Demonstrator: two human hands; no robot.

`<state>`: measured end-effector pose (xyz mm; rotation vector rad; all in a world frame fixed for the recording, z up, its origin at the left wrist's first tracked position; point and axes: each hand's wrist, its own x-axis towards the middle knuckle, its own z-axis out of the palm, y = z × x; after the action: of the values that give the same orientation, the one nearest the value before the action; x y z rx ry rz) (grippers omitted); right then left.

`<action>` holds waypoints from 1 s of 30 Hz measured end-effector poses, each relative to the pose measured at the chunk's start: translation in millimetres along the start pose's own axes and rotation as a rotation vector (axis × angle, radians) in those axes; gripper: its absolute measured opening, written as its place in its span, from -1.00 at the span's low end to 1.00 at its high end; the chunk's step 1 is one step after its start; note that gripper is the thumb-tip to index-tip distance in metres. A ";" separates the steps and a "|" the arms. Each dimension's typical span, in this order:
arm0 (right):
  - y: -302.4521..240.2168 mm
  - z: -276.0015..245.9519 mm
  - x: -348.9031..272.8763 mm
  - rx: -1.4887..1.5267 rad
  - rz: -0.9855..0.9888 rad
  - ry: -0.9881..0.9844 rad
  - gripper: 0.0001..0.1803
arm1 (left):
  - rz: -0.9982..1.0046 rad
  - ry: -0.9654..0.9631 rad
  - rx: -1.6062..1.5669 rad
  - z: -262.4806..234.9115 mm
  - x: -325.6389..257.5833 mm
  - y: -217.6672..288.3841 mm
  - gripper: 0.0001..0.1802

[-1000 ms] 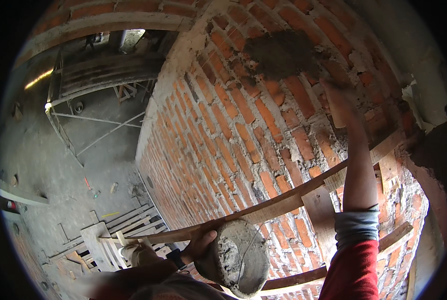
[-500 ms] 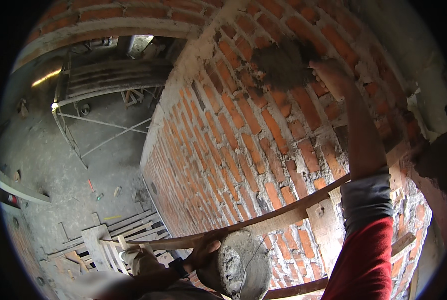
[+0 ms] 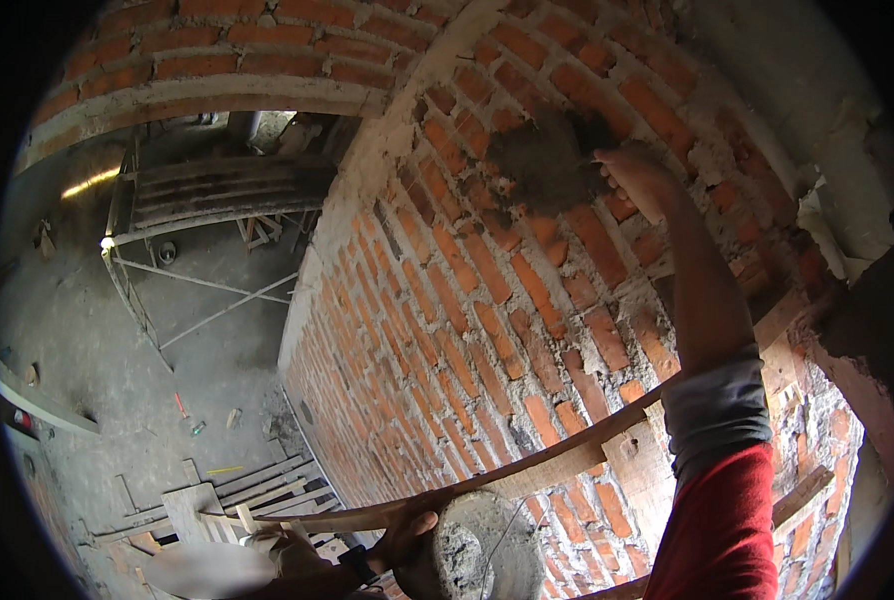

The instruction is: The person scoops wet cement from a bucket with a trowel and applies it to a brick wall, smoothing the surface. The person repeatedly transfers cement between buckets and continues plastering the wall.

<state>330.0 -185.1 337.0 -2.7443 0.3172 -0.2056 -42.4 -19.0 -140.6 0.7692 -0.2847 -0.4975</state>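
Observation:
My right hand point(image 3: 635, 182), at the end of a red sleeve with a grey cuff, is raised to the brick wall point(image 3: 507, 310). Its fingers are curled closed at the right edge of a dark, wet-looking mortar patch point(image 3: 542, 165); what they grip is hidden against the dark surface. Low in the picture, my left hand point(image 3: 407, 540) is closed on the side of a round bucket point(image 3: 529, 560), its thumb at the rim. Grey mortar point(image 3: 462, 535) lies inside, and a thin wire handle crosses the opening.
A curved-looking wooden board point(image 3: 567, 445) runs along the wall above the bucket. Far below at left are a concrete floor point(image 3: 87, 330), a metal scaffold frame point(image 3: 202, 270) and stacked planks point(image 3: 257, 490). A ledge point(image 3: 207, 100) of brickwork spans the upper left.
The view has shifted, so the wall, mortar patch and right hand appear slightly lower and further left. Against the patch, the right hand has hardly moved. The left hand keeps its hold on the bucket.

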 end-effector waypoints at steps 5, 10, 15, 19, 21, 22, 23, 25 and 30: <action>-1.0 -10.8 -0.7 -0.031 -0.005 -0.041 -0.60 | -0.092 0.013 -0.034 -3.8 -1.7 -6.9 -0.33; 3.3 -6.3 5.5 -0.192 -0.020 -0.066 -0.58 | -0.183 -0.035 -0.054 -11.0 -4.1 -17.5 -0.34; 10.5 -4.3 8.0 -0.125 0.014 -0.015 -0.57 | -0.029 -0.010 -0.067 -7.2 -1.7 -16.3 -0.40; 18.7 -29.2 -5.7 -0.094 0.023 0.034 -0.63 | -0.098 -0.021 -0.112 -4.9 0.3 -10.8 -0.39; 25.8 -42.1 -14.5 -0.142 0.028 0.073 -0.64 | -0.046 -0.047 -0.125 -4.7 1.0 -8.9 -0.38; 30.5 -44.3 -18.3 -0.255 0.014 0.132 -0.62 | -0.070 -0.030 -0.084 -4.8 0.9 -8.0 -0.38; 35.0 -44.1 -21.7 -0.351 -0.046 0.177 -0.58 | -0.059 -0.019 -0.049 -4.8 0.7 -7.3 -0.38; 41.7 -35.1 -28.4 -0.613 -0.168 0.345 -0.57 | -0.049 -0.006 -0.015 -4.6 0.2 -6.0 -0.38; 23.6 -13.8 -67.4 -0.912 -0.288 0.599 -0.52 | 0.015 0.007 0.055 -3.7 -0.1 -5.4 -0.38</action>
<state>257.9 -194.6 334.0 -3.5490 0.1831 -1.2435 -42.6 -20.0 -147.1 0.8213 -0.2985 -0.4744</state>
